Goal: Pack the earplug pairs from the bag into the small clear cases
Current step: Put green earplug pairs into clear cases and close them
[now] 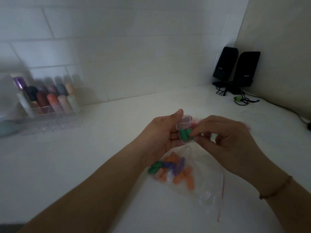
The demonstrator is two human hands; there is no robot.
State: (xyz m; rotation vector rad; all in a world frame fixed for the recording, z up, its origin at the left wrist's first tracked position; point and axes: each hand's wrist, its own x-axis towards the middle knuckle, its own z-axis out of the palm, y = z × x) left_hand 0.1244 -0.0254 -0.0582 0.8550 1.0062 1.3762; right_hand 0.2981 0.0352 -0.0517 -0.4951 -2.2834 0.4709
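Note:
My left hand [162, 133] holds a small clear case [183, 123] above the table, its lid hinged up under my thumb. Two green earplugs [184, 133] lie in the case's lower half. My right hand [223, 133] pinches the right-hand green earplug at the case's edge with thumb and forefinger. Below the hands a clear zip bag [198, 179] lies flat on the white table, holding several orange, purple, green and pink earplugs [175, 170]. Something pale pink shows blurred just behind my right fingers.
A clear organiser [48, 113] with several coloured bottles stands at the back left by the tiled wall. Two black speakers [235, 69] with trailing cables [244, 100] sit in the back right corner. White tabletop [84, 165] spreads around the bag.

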